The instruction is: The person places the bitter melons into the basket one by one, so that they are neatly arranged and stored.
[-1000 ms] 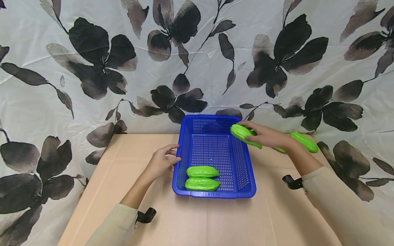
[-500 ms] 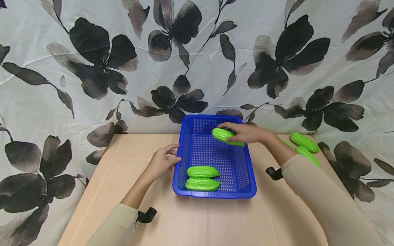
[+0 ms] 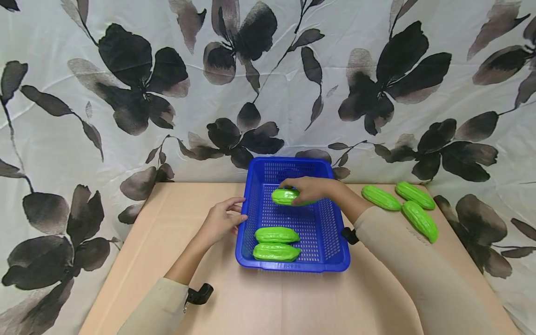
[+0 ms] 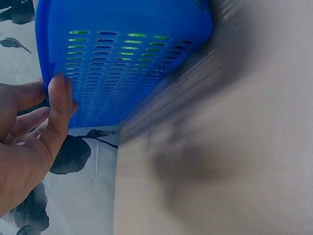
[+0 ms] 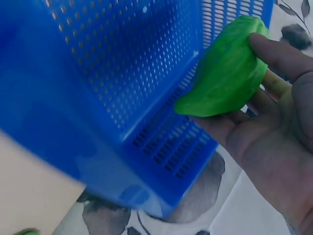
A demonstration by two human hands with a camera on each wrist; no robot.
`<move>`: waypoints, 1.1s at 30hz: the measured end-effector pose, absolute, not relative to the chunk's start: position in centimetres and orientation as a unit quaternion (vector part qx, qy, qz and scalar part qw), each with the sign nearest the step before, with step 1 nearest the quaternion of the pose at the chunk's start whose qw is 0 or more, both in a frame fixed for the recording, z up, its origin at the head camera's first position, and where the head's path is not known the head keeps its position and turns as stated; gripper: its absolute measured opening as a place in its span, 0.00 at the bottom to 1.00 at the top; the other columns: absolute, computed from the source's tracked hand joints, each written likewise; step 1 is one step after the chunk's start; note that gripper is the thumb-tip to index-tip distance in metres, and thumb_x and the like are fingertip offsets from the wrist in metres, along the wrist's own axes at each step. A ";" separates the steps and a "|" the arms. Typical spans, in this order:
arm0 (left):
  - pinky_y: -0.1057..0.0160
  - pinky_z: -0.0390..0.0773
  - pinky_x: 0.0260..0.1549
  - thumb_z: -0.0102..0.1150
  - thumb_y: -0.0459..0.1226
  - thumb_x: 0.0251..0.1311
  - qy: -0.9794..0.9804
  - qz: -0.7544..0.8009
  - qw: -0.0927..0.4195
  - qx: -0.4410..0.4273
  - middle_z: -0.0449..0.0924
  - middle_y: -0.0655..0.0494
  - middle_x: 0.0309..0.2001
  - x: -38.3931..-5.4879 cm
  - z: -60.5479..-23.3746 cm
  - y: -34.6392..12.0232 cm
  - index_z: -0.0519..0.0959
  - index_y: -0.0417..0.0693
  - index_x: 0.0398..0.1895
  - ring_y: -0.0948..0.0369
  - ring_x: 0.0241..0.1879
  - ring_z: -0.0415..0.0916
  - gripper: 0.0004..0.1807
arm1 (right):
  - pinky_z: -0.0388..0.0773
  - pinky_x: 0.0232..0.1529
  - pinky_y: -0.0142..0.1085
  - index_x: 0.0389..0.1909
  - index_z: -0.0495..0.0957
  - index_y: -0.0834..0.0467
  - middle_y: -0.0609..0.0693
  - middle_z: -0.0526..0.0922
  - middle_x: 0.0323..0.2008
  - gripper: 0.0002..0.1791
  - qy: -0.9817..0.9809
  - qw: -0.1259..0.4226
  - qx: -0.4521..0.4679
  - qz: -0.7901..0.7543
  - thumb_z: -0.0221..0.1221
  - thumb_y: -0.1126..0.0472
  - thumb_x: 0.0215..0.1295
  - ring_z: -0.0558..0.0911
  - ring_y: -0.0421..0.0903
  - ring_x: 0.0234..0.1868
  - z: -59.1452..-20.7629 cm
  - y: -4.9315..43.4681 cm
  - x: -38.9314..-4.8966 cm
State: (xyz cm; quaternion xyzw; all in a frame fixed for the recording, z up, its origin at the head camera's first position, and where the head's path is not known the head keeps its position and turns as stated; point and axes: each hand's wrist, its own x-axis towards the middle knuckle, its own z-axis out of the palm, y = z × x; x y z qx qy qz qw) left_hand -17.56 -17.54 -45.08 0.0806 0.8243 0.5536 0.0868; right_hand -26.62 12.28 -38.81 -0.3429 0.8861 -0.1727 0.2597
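Observation:
A blue perforated plastic basket (image 3: 293, 267) stands on the table. My left hand (image 3: 222, 218) holds its left rim, with thumb and fingers at the edge in the left wrist view. Over the far part of the basket, my right hand (image 3: 311, 188) grips a bright green, ridged bitter melon (image 5: 227, 68), thumb on one side and fingers on the other. Whether this bitter melon touches the basket floor, I cannot tell. Two more bitter melons, a farther one (image 3: 276, 234) and a nearer one (image 3: 276, 252), lie side by side at the basket's near left.
Three loose bitter melons lie at the table's far right: a left one (image 3: 381, 197), a back one (image 3: 414, 195) and a front one (image 3: 420, 221). A floral cloth (image 3: 293, 107) hangs behind the light-coloured table (image 3: 251, 302).
My right hand has carried the bitter melon leftward from the basket's right rim to over its inside. The right arm has uncovered the loose bitter melons. My left hand stays at the rim.

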 end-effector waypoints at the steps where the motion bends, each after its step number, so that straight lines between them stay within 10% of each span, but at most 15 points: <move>1: 0.57 0.89 0.23 0.67 0.27 0.64 0.824 0.554 0.087 0.082 0.83 0.34 0.51 -17.5 -45.1 -17.5 0.73 0.37 0.70 0.60 0.27 0.85 0.30 | 0.78 0.63 0.48 0.74 0.66 0.55 0.56 0.78 0.62 0.32 0.884 0.262 -0.346 -0.171 0.61 0.60 0.71 0.77 0.52 0.59 -39.0 12.0 -26.6; 33: 0.56 0.89 0.23 0.67 0.27 0.63 0.829 0.547 0.081 0.086 0.83 0.34 0.50 -16.7 -45.0 -17.5 0.73 0.38 0.70 0.60 0.26 0.84 0.30 | 0.75 0.70 0.49 0.70 0.70 0.57 0.58 0.80 0.61 0.29 0.882 0.314 -0.335 -0.107 0.63 0.54 0.72 0.77 0.54 0.65 -43.7 8.1 -24.9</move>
